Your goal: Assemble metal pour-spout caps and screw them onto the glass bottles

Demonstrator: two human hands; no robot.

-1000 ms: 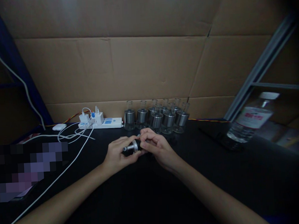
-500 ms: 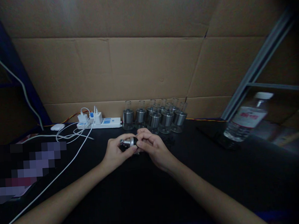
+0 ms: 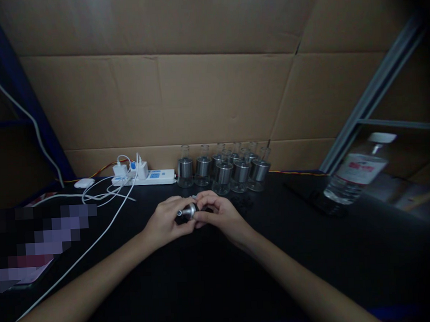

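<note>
Between my two hands is a small silver metal spout piece (image 3: 186,212), its narrow tube end pointing left and a dark part at its right end. My left hand (image 3: 166,220) is closed around it with thumb and fingers. My right hand (image 3: 220,213) pinches its right end, where the fingertips hide part of it. Just behind my hands stand several glass bottles with steel sleeves (image 3: 223,171), upright in a cluster. Small black pieces (image 3: 242,203) lie on the table to the right of my right hand; their kind is hard to make out.
A white power strip (image 3: 161,176) with plugged-in chargers and white cables lies at the back left, near a small white case (image 3: 84,183). A clear water bottle (image 3: 359,170) stands at the right. Cardboard (image 3: 211,94) walls off the back of the black table (image 3: 221,281).
The spout piece has turned in my hands, so its tube end faces more toward me. My left fingers have shifted over its top, and my right fingers have moved slightly downward.
</note>
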